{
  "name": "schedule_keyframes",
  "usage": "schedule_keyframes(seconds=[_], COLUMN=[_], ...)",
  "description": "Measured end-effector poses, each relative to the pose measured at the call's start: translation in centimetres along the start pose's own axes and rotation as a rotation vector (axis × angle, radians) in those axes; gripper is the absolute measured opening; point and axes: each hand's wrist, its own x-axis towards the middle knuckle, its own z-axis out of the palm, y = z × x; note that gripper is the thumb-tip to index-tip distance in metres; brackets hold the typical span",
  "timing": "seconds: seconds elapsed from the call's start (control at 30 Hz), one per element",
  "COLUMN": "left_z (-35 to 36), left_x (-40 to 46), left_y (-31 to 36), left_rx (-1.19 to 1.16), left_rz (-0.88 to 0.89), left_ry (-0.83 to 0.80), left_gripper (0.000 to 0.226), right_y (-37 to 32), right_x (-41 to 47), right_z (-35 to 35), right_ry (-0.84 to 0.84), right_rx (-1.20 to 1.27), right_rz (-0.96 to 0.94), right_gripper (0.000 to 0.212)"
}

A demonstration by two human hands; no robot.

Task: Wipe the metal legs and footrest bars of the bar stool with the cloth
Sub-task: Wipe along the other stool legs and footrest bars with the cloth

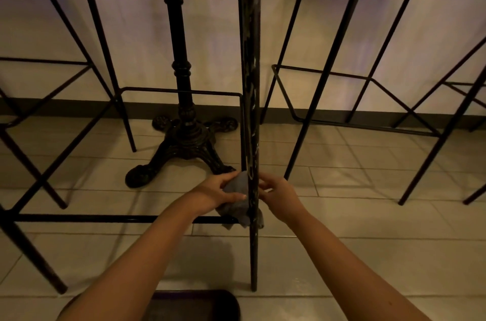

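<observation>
A black metal stool leg [251, 89] runs straight down the middle of the view, streaked with pale marks. A grey-blue cloth [238, 199] is bunched against its left side, just above the low footrest bar [105, 218] that joins it from the left. My left hand [219, 193] grips the cloth, fingers curled round it. My right hand [278, 193] is on the other side of the leg, fingers curled at its edge; whether they hold the cloth or the leg is hidden behind the leg.
An ornate cast-iron table base [184, 144] stands behind the leg. Another stool's thin black frame [328, 73] is at the right, more legs [39, 181] at the left. Tiled floor [355, 215] below, a dark pad [194, 305] at the bottom edge, white wall behind.
</observation>
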Motion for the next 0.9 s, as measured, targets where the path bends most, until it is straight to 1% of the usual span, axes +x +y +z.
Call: schedule_keyframes(seconds=[0.07, 0.17, 0.37, 0.5, 0.63, 0.8, 0.9], left_z=[-0.2, -0.3, -0.4, -0.8, -1.1, -2.2, -2.6], left_x=[-0.4, -1.0, -2.4, -3.8, -5.3, -7.0, -8.1], left_y=[0.3, 0.7, 1.2, 0.9, 1.5, 2.8, 4.2], left_rx=[0.038, 0.053, 0.013, 0.066, 0.048, 0.072, 0.083], left_rz=[-0.022, -0.042, -0.018, 0.038, 0.076, 0.092, 0.143], left_ry=[-0.017, -0.029, -0.064, -0.027, 0.026, 0.085, 0.066], left_gripper=[0.071, 0.071, 0.056, 0.048, 0.047, 0.050, 0.045], right_y=[0.1, 0.1, -0.8, -1.1, -2.2, -4.7, -6.4], right_x=[0.0, -0.2, -1.0, -2.0, -3.3, -5.0, -6.0], right_z=[0.0, -0.1, -1.2, -1.8, -2.5, -3.3, -3.6], right_ry=[0.011, 0.033, 0.075, 0.116, 0.162, 0.261, 0.256], right_rx=[-0.029, -0.062, -0.058, -0.046, -0.031, -0.001, 0.097], right_rz=[0.013, 0.025, 0.036, 0.046, 0.020, -0.077, -0.132], right_gripper=[0.042, 0.047, 0.056, 0.057, 0.053, 0.044, 0.038])
